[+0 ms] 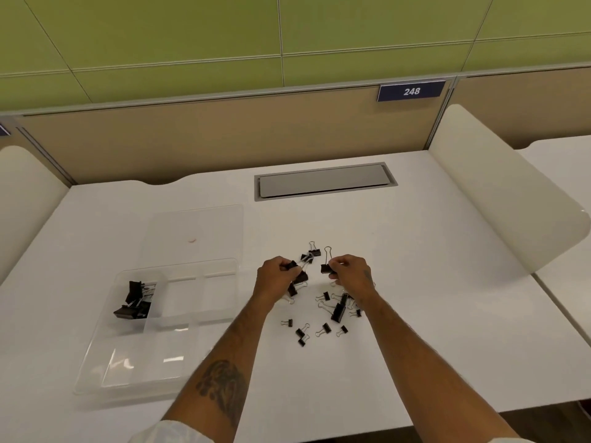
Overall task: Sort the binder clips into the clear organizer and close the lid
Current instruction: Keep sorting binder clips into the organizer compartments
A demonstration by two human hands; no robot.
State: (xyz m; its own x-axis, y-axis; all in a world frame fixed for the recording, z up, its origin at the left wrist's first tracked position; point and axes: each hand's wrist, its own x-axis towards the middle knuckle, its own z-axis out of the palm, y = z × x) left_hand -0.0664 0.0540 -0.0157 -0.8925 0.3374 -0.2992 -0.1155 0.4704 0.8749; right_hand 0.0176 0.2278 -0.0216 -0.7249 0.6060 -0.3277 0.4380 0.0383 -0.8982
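Behind, sign [411,91] reads 248; left hand [276,278] and right hand [351,271] pinch binder clips [326,268].

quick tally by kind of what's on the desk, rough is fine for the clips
clear organizer: 1
cable hatch: 1
binder clips: about 20, all black; some overlap or are partly hidden, so the count is not exact
total: about 22

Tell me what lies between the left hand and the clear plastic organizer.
Nothing: in the head view, only bare white desk separates the left hand from the clear plastic organizer.
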